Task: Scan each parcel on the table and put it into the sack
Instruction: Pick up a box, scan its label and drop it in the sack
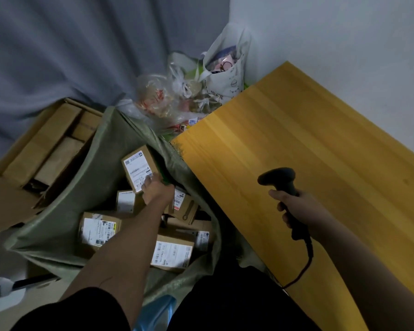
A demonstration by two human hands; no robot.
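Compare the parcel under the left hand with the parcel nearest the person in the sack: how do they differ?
The parcel under the left hand leans tilted against the sack wall; the nearest parcel lies flat. The left hand touches the first; nothing touches the second. Both are brown cartons with white labels.

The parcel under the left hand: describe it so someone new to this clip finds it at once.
Start at the green woven sack left of the wooden table. At its far inner side, the left hand touches a brown cardboard parcel with a white shipping label. Unlike the other parcels lying flat lower in the sack, it stands tilted, highest in the pile.
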